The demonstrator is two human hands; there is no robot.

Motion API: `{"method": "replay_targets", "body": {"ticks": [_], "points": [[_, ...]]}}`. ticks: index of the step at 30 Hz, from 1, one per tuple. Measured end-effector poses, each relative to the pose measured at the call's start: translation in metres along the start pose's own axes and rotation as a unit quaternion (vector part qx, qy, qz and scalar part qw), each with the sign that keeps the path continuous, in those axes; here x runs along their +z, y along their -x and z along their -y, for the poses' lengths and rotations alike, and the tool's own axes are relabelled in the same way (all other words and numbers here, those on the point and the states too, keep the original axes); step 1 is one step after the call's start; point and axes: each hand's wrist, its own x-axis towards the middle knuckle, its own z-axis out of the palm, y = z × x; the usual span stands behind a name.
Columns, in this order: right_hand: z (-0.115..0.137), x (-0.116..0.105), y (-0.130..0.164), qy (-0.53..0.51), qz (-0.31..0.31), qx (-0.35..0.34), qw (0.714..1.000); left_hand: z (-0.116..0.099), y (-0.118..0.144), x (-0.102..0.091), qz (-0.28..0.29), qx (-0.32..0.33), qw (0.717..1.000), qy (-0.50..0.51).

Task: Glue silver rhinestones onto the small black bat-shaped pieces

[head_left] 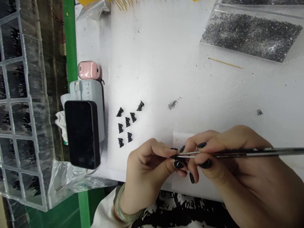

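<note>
Right now, in the head view, the left hand (149, 164) pinches a tiny black piece (175, 156) between thumb and forefinger, just below the seven black clips (127, 123) lying on the white worktop (190, 79). The right hand (228, 158) is clenched on slim tweezers (237, 153), whose tips meet that piece. The step looks like fitting a small part; the next move would call for a steady, fine push. A phone (82, 134) lies left of the clips.

Right hand (228, 158) gripping tweezers (237, 153), tips meeting left hand (149, 167) fingertips, black clips (127, 122) nearby
</note>
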Motion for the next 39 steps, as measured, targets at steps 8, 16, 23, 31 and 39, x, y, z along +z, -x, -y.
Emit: {"method": "replay_targets", "body": {"ticks": [8,16,23,31,39], "points": [[0.0016,0.0027,-0.0007,-0.016,-0.009,0.017,1.000,-0.0007,-0.0003,0.0015,-0.001,-0.007,1.000,0.020],[0.0012,0.0011,-0.0023,-0.016,-0.006,0.024,1.000,-0.0007,-0.0008,0.0016,-0.003,0.000,1.000,0.013],[0.0027,0.0016,0.0000,0.000,-0.021,0.020,1.000,0.0000,-0.0002,0.0014,-0.011,0.002,1.000,-0.008],[-0.0008,0.0014,-0.0003,-0.022,-0.005,0.024,0.999,-0.0004,0.0016,0.0010,-0.009,0.003,1.000,-0.001],[0.0022,0.0008,-0.0009,-0.016,-0.022,0.036,0.999,0.0002,0.0024,-0.0001,-0.004,0.011,1.000,-0.004]]}}
